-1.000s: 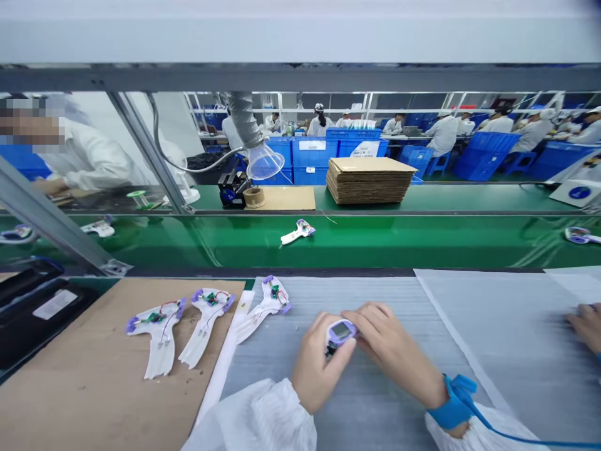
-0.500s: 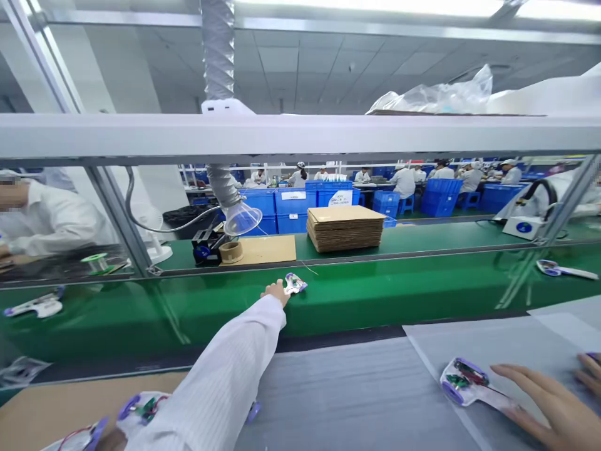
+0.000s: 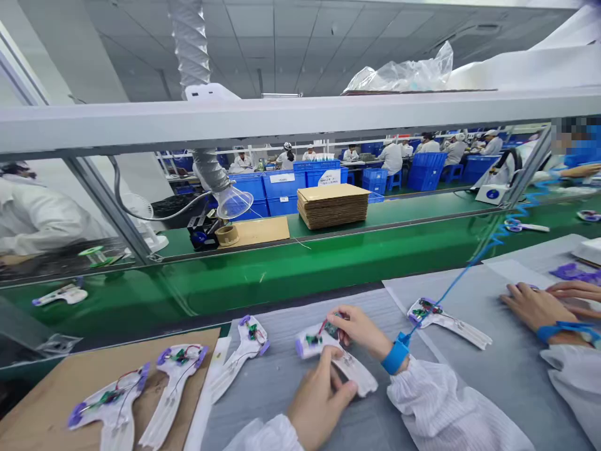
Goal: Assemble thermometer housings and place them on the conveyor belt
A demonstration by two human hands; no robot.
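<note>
My left hand (image 3: 322, 398) grips the handle of a white plastic housing (image 3: 361, 379) with purple ends, which lies on the grey mat in front of me. My right hand (image 3: 359, 329), wearing a blue wrist strap (image 3: 397, 354), pinches a small green circuit board (image 3: 334, 322) over the housing's head. A red wire runs from this board into the housing. Just left rests another open housing (image 3: 251, 338) with a green board and wires inside. Two similar housings, one at left (image 3: 113, 401) and one beside it (image 3: 181, 366), lie on brown cardboard.
A further housing (image 3: 448, 322) lies to the right, with a coiled blue cord (image 3: 462, 275) crossing above it. Beside that are a co-worker's hands (image 3: 539, 310). Behind the mat runs a green belt (image 3: 263, 272). A cardboard stack (image 3: 333, 210) and a fume hose (image 3: 235, 200) stand beyond.
One of my arms has drawn back from the belt, where its hand was at a white housing. That spot no longer shows the housing. Both my hands are now together at a housing on the mat.
</note>
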